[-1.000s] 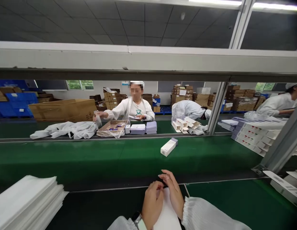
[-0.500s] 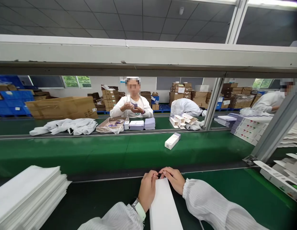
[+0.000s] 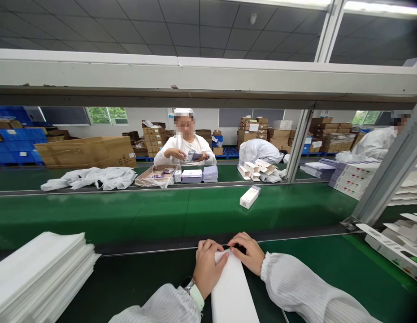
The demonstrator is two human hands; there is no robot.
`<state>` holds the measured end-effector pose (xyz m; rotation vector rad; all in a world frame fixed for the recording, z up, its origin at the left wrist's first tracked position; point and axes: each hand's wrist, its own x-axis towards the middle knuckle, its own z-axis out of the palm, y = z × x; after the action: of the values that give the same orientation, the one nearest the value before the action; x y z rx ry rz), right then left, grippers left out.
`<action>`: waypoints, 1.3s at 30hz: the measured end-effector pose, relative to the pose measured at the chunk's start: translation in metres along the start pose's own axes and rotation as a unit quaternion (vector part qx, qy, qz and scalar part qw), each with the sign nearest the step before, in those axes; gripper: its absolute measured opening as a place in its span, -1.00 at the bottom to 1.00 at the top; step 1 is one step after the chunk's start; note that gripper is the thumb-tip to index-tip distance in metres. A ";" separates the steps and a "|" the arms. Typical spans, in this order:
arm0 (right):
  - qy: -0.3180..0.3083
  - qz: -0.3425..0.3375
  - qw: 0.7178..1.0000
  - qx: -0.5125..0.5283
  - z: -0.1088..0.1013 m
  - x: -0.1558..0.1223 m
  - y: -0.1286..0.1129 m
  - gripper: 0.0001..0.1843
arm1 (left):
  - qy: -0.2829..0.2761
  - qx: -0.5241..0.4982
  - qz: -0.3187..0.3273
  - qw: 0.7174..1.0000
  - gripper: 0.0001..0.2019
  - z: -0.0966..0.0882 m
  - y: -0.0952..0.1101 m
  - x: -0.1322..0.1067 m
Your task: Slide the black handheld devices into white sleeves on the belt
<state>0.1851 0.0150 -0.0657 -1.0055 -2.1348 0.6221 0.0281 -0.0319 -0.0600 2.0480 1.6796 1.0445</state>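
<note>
A long white carton (image 3: 233, 291) lies lengthwise before me on the dark green work surface, its near end running out of view. My left hand (image 3: 208, 267) is closed on its far left corner, thumb on top and fingers over the far edge. At the far right corner, my right hand (image 3: 248, 253) pinches the end of the carton between thumb and fingers. What the fingertips do behind that edge is partly hidden. Left of my hands stands a stack of flat white cartons (image 3: 36, 278).
A green conveyor belt (image 3: 128, 217) crosses ahead, carrying a small white box (image 3: 250, 197). A co-worker (image 3: 184, 148) sits opposite, holding small items. Printed cartons (image 3: 393, 251) are piled at right beside a slanted metal post (image 3: 383, 179). A white beam (image 3: 161, 74) spans overhead.
My left thumb has moved onto the carton's top, and my right hand has shifted slightly right. The small box on the belt has moved right. The co-worker's hands have spread apart.
</note>
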 end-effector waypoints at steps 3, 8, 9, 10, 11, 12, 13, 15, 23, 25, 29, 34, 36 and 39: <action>-0.009 -0.014 1.000 -0.025 -0.003 -0.003 -0.001 -0.89 | -0.011 0.029 -0.001 1.000 -0.84 -0.001 0.002 -0.002; -0.021 -0.012 0.999 -0.037 -0.007 -0.006 -0.003 -0.89 | -0.028 0.047 0.004 0.998 -0.87 0.000 0.002 -0.002; -0.023 -0.011 0.999 -0.038 -0.007 -0.007 -0.003 -0.88 | -0.031 0.048 0.005 0.998 -0.88 0.000 0.001 -0.002; -0.026 -0.011 0.999 -0.040 -0.008 -0.007 -0.003 -0.87 | -0.033 0.050 0.007 0.998 -0.88 0.000 0.001 -0.002; -0.030 -0.011 0.999 -0.042 -0.009 -0.007 -0.003 -0.85 | -0.035 0.052 0.008 0.998 -0.88 0.000 0.001 -0.002; -0.033 -0.009 0.998 -0.043 -0.009 -0.008 -0.004 -0.84 | -0.036 0.055 0.009 0.998 -0.88 0.001 0.001 -0.003; -0.036 -0.009 0.998 -0.044 -0.010 -0.009 -0.004 -0.83 | -0.037 0.059 0.010 0.998 -0.89 0.000 0.001 -0.003; -0.040 -0.011 0.998 -0.045 -0.011 -0.010 -0.006 -0.84 | -0.036 0.070 0.016 0.997 -0.90 0.000 0.002 -0.004; -0.038 -0.100 0.993 -0.057 -0.013 -0.022 -0.008 -0.92 | -0.046 0.114 0.069 0.990 -0.94 -0.006 0.008 -0.011; -0.037 -0.105 0.992 -0.055 -0.013 -0.024 -0.008 -0.91 | -0.050 0.115 0.077 0.989 -0.95 -0.006 0.009 -0.011; -0.041 -0.098 0.994 -0.028 -0.013 -0.022 -0.005 -0.89 | -0.054 0.118 0.081 0.988 -0.95 -0.007 0.011 -0.011; -0.040 -0.096 0.995 -0.008 -0.009 -0.021 -0.001 -0.88 | -0.080 0.159 0.116 0.977 -0.86 -0.008 0.011 -0.012; -0.042 -0.082 0.996 -0.013 -0.011 -0.022 -0.006 -0.88 | -0.084 0.173 0.124 0.973 -0.85 -0.008 0.010 -0.012; -0.038 -0.051 0.998 -0.023 -0.015 -0.023 -0.014 -0.83 | -0.079 0.183 0.132 0.971 -0.84 -0.006 0.009 -0.013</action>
<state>0.2005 -0.0092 -0.0553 -0.9040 -2.2607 0.5736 0.0299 -0.0478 -0.0541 2.5692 1.6472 0.6525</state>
